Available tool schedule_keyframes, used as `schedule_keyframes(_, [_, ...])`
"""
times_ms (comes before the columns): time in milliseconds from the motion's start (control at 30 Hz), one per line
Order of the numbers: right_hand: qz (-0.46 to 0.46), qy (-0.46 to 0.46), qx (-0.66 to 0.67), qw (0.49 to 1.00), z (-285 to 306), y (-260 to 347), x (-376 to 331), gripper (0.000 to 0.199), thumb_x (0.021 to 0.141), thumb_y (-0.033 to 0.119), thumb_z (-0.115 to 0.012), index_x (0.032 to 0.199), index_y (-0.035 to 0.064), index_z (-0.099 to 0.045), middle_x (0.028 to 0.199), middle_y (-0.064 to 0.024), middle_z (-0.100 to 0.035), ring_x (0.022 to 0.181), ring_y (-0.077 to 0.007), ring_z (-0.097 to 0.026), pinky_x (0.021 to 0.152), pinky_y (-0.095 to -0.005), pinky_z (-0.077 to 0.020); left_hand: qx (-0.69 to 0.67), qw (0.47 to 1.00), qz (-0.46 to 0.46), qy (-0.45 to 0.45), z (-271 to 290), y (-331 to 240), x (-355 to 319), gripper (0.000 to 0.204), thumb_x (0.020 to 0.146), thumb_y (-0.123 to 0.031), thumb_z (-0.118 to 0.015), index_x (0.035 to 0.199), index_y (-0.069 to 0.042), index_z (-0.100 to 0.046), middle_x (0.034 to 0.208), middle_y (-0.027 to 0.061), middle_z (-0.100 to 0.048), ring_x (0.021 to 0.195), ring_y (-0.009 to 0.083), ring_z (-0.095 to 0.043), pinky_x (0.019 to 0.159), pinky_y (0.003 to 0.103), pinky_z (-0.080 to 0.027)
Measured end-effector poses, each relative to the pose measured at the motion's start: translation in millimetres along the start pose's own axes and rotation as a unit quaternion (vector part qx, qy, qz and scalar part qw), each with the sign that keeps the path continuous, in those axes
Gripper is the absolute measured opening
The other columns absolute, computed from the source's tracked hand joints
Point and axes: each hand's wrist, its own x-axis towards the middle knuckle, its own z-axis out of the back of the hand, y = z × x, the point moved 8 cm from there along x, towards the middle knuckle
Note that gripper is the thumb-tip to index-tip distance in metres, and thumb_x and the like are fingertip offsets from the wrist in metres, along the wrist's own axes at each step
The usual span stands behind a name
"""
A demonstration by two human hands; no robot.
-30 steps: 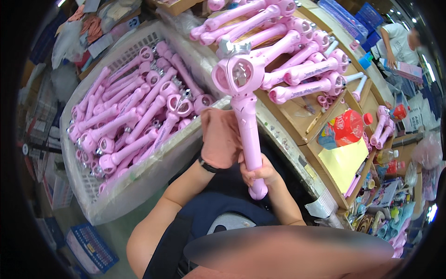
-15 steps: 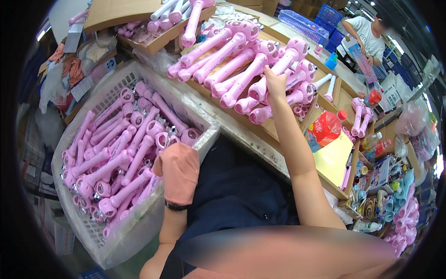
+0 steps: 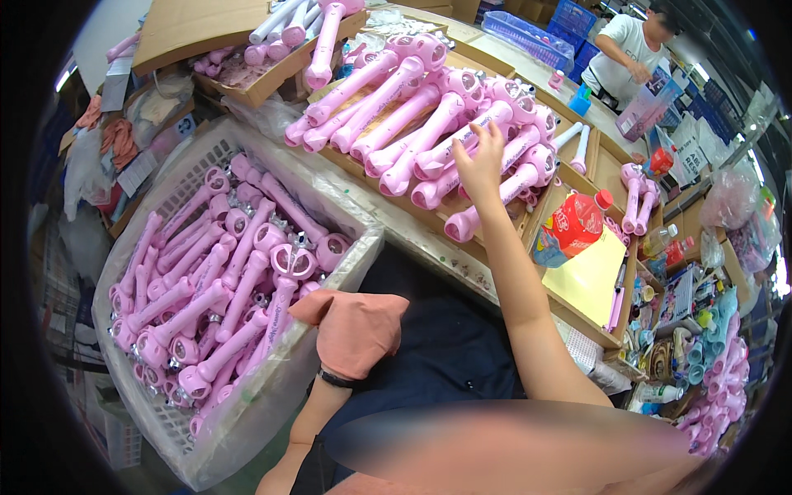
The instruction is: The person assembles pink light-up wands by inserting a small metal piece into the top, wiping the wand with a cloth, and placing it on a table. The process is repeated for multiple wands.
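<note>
My right hand (image 3: 480, 165) is over a row of pink plastic toy wands (image 3: 396, 107) with round, hollow-looking heads. Its fingers are apart, and I see nothing held between them. The wands lie side by side on brown cardboard on the worktable. A salmon-coloured cloth (image 3: 360, 326) covers my left hand (image 3: 355, 338) down to a dark wristband, so its fingers are hidden. That hand is beside the rim of a white plastic basket (image 3: 272, 425), which holds many more pink wands (image 3: 198, 289) with silvery parts at their heads.
An open carton (image 3: 280, 78) with pink and white handles sits at the table's far left. Right of the row are a red-labelled bottle (image 3: 569, 231), a yellow sheet (image 3: 590, 276) and trays of small items. Across the table stands a person in a white shirt (image 3: 631, 54).
My right hand has let go of a pink wand, now lying in the row, and spread its fingers. My cloth-covered left hand has moved right, away from the basket's wands.
</note>
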Motion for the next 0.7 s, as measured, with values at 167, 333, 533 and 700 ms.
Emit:
schedule_keyframes(167, [0.067,-0.261,-0.175,0.947,139,-5,-74,0.071,0.079,0.022,-0.079,0.138,-0.0001,-0.047,0.146,-0.0309,-0.037,0.141,-0.0407,-0.030,0.116,-0.0509,-0.0243,-0.117,0.987,-0.007,-0.110,-32,-2,0,0.010,0.076,-0.014,-0.064,0.073,-0.014,-0.054,0.061,0.0059,-0.052,0.057,0.0215,-0.060,0.055,0.036,-0.045])
schedule_keyframes(333, [-0.127,-0.327,-0.078,0.933,194,-105,-109,0.109,0.071,0.019,-0.089,0.150,-0.0053,-0.018,0.147,-0.0283,-0.035,0.138,-0.0345,-0.039,0.114,-0.0447,-0.0333,-0.510,0.851,0.002,-0.122,-77,1,5,0.006,0.085,-0.012,-0.060,0.088,-0.009,-0.056,0.077,0.0065,-0.056,0.071,0.0219,-0.060,0.066,0.035,-0.048])
schedule_keyframes(533, [-0.163,-0.190,0.164,0.954,178,-131,-113,0.086,0.073,0.010,-0.087,0.140,-0.0032,-0.033,0.128,-0.0175,-0.055,0.128,-0.0293,-0.051,0.103,-0.0419,-0.0472,-0.635,0.769,0.004,-0.068,-45,-19,40,0.015,0.084,-0.011,-0.064,0.097,-0.004,-0.066,0.094,0.0100,-0.066,0.090,0.0228,-0.065,0.082,0.036,-0.052])
schedule_keyframes(700, [0.140,-0.083,-0.173,0.971,167,-24,-117,0.062,0.072,0.016,-0.081,0.129,0.0140,-0.057,0.134,-0.0069,-0.055,0.131,-0.0294,-0.046,0.118,-0.0504,-0.0207,-0.156,0.983,-0.098,-0.006,-1,-48,64,0.017,0.074,-0.024,-0.068,0.071,-0.007,-0.069,0.078,0.0082,-0.063,0.078,0.0257,-0.065,0.070,0.037,-0.053])
